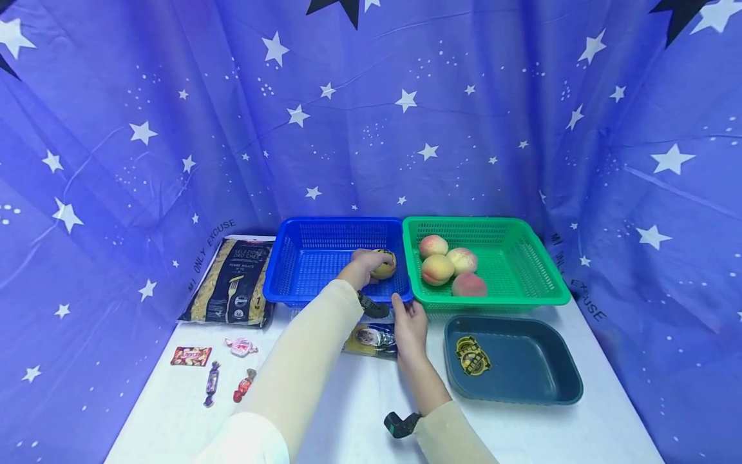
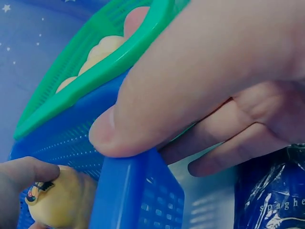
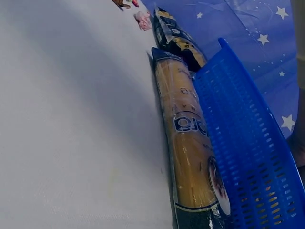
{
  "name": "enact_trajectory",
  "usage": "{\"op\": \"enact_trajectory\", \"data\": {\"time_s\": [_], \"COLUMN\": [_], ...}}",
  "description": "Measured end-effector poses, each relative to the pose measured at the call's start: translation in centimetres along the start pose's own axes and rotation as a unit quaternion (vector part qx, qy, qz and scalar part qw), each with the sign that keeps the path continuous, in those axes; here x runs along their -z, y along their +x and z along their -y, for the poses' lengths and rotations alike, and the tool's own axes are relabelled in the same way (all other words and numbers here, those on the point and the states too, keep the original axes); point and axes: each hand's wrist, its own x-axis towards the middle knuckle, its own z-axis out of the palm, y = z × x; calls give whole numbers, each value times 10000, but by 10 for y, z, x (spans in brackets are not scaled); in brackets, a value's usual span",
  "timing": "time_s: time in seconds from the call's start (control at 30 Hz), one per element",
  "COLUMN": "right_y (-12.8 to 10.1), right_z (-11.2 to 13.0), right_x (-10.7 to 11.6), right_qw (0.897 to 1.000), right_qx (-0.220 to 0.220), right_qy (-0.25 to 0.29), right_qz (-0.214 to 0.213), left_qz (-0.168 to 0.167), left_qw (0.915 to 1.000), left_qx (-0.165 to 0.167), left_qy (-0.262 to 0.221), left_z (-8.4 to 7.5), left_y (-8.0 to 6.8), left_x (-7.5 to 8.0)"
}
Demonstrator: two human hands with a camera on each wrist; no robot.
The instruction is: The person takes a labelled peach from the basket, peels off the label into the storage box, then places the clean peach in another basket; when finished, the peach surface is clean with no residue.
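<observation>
My left hand [image 1: 371, 261] reaches into the blue basket [image 1: 290, 270] and grips a round yellow fruit [image 1: 387, 265] with a sticker on it. The left wrist view shows that fruit [image 2: 57, 200] low in the blue basket [image 2: 128, 191] under my left fingers [image 2: 24, 171]. My right hand [image 1: 401, 304] holds the basket's front rim near its right corner, with the thumb [image 2: 190, 81] on top and the fingers curled below. A long spaghetti pack [image 1: 371, 339] lies on the table under that hand. In the right wrist view the pack [image 3: 186, 143] lies against the basket wall [image 3: 243, 143].
A green basket [image 1: 545, 283] with several peaches [image 1: 437, 269] stands right of the blue one. In front of it sits a dark teal tray [image 1: 533, 380] holding a small yellow-black packet [image 1: 472, 356]. A penne bag [image 1: 232, 283] and several candies [image 1: 191, 356] lie at the left. Star-printed cloth surrounds the table.
</observation>
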Motion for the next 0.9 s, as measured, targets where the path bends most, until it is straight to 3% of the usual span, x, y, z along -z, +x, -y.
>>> {"op": "enact_trajectory", "data": {"time_s": [0.17,0.33,0.43,0.5,0.77,0.9], "right_y": [0,2,4,5,4,2], "right_z": [3,3,2,2,5,4], "right_x": [0,0,0,0,2,2], "right_qw": [9999,9998,9999,9999,10000,10000], "right_qx": [-27,-1,-6,-4,-24,10], "right_qy": [137,180,165,156,17,-8], "right_qz": [37,31,11,3,43,70], "left_qz": [-250,-350,-418,-388,386,890], "left_qw": [9996,9984,9966,9945,9753,9628], "left_qx": [-48,37,-108,-320,-1342,-1606], "left_qy": [-137,-444,-700,-915,-1713,-1981], "left_z": [-2,-1,-1,-2,-1,11], "left_y": [-9,-4,-9,-20,-63,-95], "left_x": [2,8,8,7,17,25]}}
